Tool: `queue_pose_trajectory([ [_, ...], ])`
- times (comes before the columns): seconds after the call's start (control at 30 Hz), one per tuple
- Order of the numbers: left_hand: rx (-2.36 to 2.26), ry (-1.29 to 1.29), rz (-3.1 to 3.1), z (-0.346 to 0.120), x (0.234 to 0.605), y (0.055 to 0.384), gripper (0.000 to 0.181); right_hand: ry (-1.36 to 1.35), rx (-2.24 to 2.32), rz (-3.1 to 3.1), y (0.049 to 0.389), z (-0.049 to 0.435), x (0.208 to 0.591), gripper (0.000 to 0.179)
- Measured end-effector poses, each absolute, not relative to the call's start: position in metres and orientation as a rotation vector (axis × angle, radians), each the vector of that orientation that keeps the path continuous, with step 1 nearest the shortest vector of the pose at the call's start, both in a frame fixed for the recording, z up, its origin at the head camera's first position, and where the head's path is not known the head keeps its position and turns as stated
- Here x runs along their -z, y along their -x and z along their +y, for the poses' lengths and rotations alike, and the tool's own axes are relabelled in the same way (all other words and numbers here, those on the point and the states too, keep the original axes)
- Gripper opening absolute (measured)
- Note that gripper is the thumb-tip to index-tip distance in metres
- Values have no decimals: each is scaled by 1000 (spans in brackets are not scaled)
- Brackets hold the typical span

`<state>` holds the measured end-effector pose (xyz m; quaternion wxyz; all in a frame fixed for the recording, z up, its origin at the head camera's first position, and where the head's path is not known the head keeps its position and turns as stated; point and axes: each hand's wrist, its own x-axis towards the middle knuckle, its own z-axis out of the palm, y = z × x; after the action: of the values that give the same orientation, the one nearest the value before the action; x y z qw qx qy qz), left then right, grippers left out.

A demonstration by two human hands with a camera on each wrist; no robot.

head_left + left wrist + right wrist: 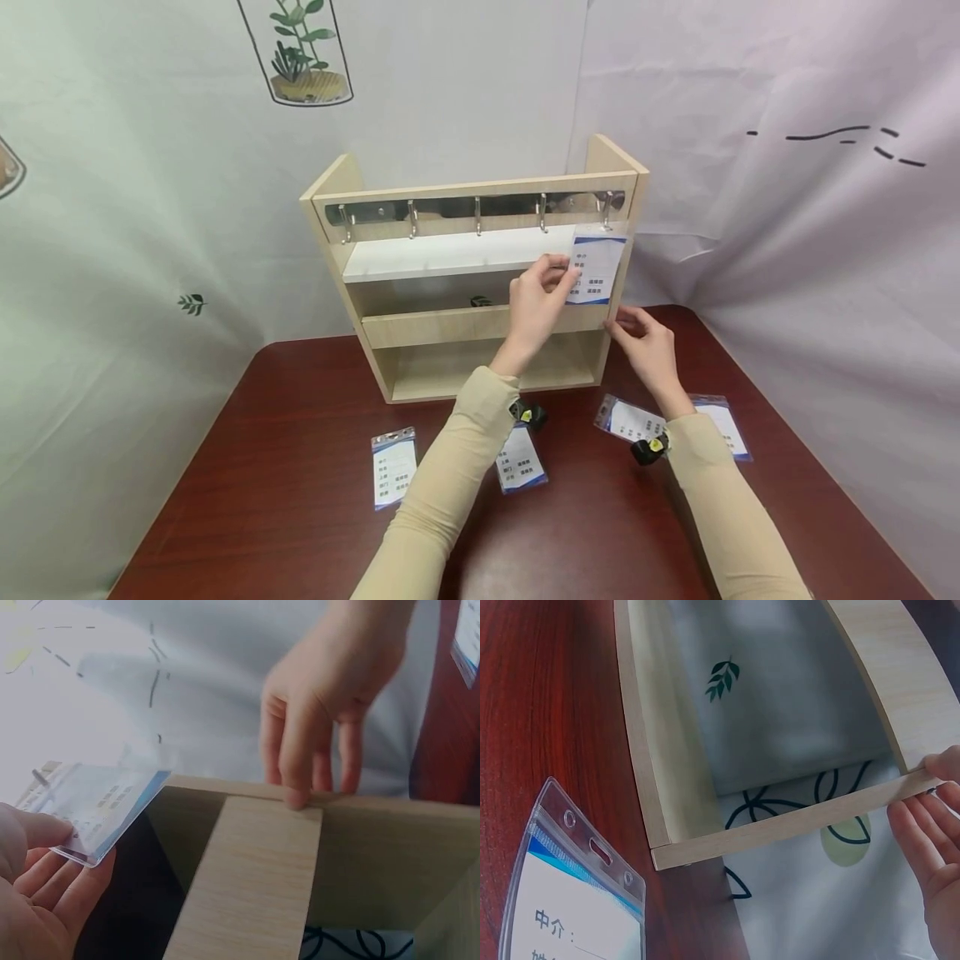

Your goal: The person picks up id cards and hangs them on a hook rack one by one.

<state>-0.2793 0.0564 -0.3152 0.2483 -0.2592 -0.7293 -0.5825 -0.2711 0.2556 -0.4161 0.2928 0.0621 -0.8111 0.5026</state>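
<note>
My left hand [538, 302] pinches the lower left edge of a clear-sleeved badge card [597, 268] with blue trim. The card's top meets the rightmost metal hook [607, 208]; whether its slot is over the hook I cannot tell. In the left wrist view, the thumb lies on top of the badge card [101, 806] and fingers are beneath it. My right hand [647, 348] grips the right side panel of the wooden shelf [420, 328]. The right wrist view has the thumb on the front board and fingers on the panel's outer face [795, 823].
Several hooks line the shelf's top rail [517, 205]. On the dark red table [285, 467] lie a badge card [394, 471] at left, another [521, 460] partly under the left forearm, and two at right, one [632, 421] overlapped by the right arm. Printed cloth [465, 92] hangs behind.
</note>
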Motion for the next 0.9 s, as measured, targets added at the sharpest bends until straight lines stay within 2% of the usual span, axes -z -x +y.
queue_pose_trajectory([
  [0.37, 1444, 723, -1997, 59, 322, 287, 20, -177, -1338, -2149, 271, 253, 415, 33],
  [0.9, 1507, 739, -2018, 61, 324, 284, 19, -175, -1340, -2137, 269, 253, 415, 33],
])
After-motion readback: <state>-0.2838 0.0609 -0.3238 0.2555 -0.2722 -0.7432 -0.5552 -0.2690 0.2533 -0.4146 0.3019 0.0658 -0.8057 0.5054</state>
